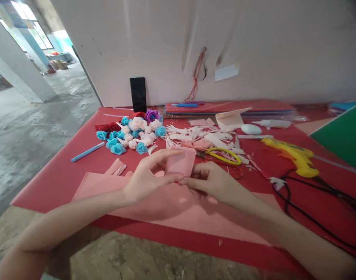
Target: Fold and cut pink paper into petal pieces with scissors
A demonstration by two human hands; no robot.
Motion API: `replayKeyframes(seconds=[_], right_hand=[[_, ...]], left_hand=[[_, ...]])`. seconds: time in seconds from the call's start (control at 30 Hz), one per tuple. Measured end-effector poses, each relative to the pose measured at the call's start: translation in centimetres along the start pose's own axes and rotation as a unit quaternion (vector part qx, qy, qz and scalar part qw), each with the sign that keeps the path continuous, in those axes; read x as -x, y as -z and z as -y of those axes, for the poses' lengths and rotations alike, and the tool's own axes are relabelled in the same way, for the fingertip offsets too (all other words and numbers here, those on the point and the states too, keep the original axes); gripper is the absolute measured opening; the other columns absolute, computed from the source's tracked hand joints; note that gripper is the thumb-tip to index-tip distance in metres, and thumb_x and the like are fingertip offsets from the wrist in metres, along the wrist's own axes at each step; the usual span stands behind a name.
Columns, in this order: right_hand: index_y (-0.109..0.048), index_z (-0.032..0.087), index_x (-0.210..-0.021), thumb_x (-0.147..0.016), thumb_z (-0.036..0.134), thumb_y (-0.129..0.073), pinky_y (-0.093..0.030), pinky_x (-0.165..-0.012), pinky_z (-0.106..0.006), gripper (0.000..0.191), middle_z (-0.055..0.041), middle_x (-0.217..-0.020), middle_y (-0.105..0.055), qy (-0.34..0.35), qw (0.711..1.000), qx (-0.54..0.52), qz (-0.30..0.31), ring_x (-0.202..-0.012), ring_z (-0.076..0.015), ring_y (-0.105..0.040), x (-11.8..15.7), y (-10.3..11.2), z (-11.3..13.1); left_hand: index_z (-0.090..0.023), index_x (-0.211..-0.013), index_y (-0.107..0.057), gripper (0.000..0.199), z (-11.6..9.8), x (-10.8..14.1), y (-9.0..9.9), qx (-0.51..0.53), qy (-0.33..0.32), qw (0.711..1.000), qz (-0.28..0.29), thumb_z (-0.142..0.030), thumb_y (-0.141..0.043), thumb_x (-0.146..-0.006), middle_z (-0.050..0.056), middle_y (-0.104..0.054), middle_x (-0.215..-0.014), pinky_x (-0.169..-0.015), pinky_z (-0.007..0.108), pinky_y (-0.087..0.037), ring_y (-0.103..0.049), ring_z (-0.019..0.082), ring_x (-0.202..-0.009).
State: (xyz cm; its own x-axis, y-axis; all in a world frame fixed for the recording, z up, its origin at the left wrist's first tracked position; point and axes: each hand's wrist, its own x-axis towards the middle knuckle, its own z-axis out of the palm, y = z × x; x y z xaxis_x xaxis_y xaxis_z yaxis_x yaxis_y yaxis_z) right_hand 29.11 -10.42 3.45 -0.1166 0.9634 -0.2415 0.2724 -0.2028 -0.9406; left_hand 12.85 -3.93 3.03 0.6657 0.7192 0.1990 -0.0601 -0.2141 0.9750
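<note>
Above the table point(58, 179), toward its near edge | pink paper piece point(182, 162) held up | left hand point(144, 175) half-curled, spanning its top and bottom | right hand point(213, 179) nearly closed, pinching its lower edge, probably to steady it

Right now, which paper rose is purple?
The rose at the back, just right of the black phone; the others look blue, red or pale pink.
</note>
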Motion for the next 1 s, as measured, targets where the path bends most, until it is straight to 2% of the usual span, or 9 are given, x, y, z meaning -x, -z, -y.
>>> replayKeyframes(seconds=[0.17, 0.27, 0.37, 0.43, 0.5, 0.6, 0.73, 0.87, 1.0], right_hand=[[-0.052, 0.015, -0.054, -0.069, 0.041, -0.065, -0.027, -0.036, -0.018, 0.032, 0.0056, -0.041, -0.046, 0.008, 0.998, 0.006, 0.059, -0.035, -0.0039, -0.038, 0.2, -0.1, -0.3], [-0.055, 0.015, -0.056, -0.074, 0.044, -0.058, -0.03, -0.039, -0.019, 0.034, 0.0042, -0.044, -0.047, 0.025, 0.993, 0.072, 0.087, -0.038, -0.0058, -0.041, 0.3, 0.7, -0.1], [-0.059, 0.017, -0.064, -0.08, 0.047, -0.047, -0.035, -0.046, -0.023, 0.036, 0.0004, -0.052, -0.055, 0.085, 0.967, 0.238, 0.02, -0.048, -0.0105, -0.049, 0.3, 2.9, 0.4], [-0.062, 0.02, -0.081, -0.083, 0.043, -0.044, -0.043, -0.064, -0.028, 0.029, -0.0031, -0.078, -0.065, 0.131, 0.917, 0.36, -0.11, -0.071, -0.0153, -0.058, 0.1, 5.2, 0.0], [-0.06, 0.02, -0.092, -0.085, 0.035, -0.04, -0.044, -0.076, -0.034, 0.025, -0.0072, -0.096, -0.063, 0.092, 0.876, 0.44, -0.173, -0.087, -0.0209, -0.057, -0.3, 7.5, -1.4], [-0.057, 0.012, -0.098, -0.079, 0.018, -0.041, -0.043, -0.081, -0.044, 0.026, -0.0171, -0.106, -0.057, 0.048, 0.856, 0.481, -0.186, -0.099, -0.0303, -0.053, -1.2, 10.1, -4.7], [-0.055, 0.012, -0.107, -0.067, 0.006, -0.041, -0.045, -0.082, -0.038, 0.043, -0.0152, -0.11, -0.055, 0.025, 0.843, 0.513, -0.156, -0.102, -0.0281, -0.053, -1.8, 11.4, -7.5], [-0.05, 0.013, -0.116, -0.064, 0.005, -0.042, -0.046, -0.084, -0.036, 0.053, -0.0145, -0.116, -0.053, 0.018, 0.831, 0.539, -0.139, -0.107, -0.0281, -0.051, -1.7, 11.2, -7.4], [-0.049, 0.014, -0.119, -0.06, 0.006, -0.046, -0.048, -0.076, -0.034, 0.06, -0.016, -0.114, -0.052, 0.006, 0.818, 0.561, -0.131, -0.106, -0.0305, -0.051, -1.5, 10.9, -6.9]], left_hand=[[-0.017, -0.104, -0.062, 0.04, -0.1, -0.3, 0.2, 0.06, 0.058, 0.994, 0.077, -0.011, -0.068, -0.065, 0.006, -0.062, -0.109, -0.067, 0.019, -0.053, -0.061, 0.014, -0.086], [-0.018, -0.103, -0.062, 0.039, -0.1, -0.4, 0.3, 0.069, 0.062, 0.993, 0.074, -0.011, -0.068, -0.065, 0.006, -0.061, -0.113, -0.067, 0.018, -0.053, -0.061, 0.014, -0.088], [-0.019, -0.103, -0.062, 0.038, 0.1, -0.5, 0.4, 0.073, 0.038, 0.995, 0.05, -0.012, -0.068, -0.066, 0.005, -0.058, -0.119, -0.068, 0.016, -0.054, -0.059, 0.014, -0.096], [-0.019, -0.105, -0.061, 0.04, 0.1, -0.6, 0.5, 0.067, 0.04, 0.996, 0.033, -0.012, -0.068, -0.066, 0.005, -0.059, -0.117, -0.066, 0.017, -0.054, -0.06, 0.014, -0.092], [-0.019, -0.107, -0.06, 0.042, 0.1, -0.6, 0.6, 0.057, 0.05, 0.997, 0.02, -0.014, -0.068, -0.066, 0.006, -0.06, -0.115, -0.062, 0.018, -0.054, -0.062, 0.013, -0.082], [-0.02, -0.107, -0.059, 0.044, -0.1, -0.7, 0.6, 0.029, 0.052, 0.998, 0.008, -0.017, -0.07, -0.064, 0.005, -0.059, -0.115, -0.059, 0.018, -0.053, -0.062, 0.012, -0.078], [-0.022, -0.107, -0.06, 0.047, -0.3, -0.9, 0.6, 0.037, 0.069, 0.997, -0.003, -0.016, -0.072, -0.062, 0.003, -0.062, -0.108, -0.064, 0.018, -0.052, -0.06, 0.015, -0.086], [-0.024, -0.106, -0.06, 0.048, -0.3, -0.9, 0.5, 0.114, 0.097, 0.989, -0.004, -0.015, -0.073, -0.061, 0.002, -0.062, -0.107, -0.064, 0.02, -0.052, -0.06, 0.013, -0.079], [-0.026, -0.098, -0.064, 0.044, -0.3, -0.9, 0.4, 0.196, 0.11, 0.974, -0.03, -0.012, -0.073, -0.057, -0.001, -0.055, -0.119, -0.071, 0.018, -0.051, -0.053, 0.017, -0.103]])
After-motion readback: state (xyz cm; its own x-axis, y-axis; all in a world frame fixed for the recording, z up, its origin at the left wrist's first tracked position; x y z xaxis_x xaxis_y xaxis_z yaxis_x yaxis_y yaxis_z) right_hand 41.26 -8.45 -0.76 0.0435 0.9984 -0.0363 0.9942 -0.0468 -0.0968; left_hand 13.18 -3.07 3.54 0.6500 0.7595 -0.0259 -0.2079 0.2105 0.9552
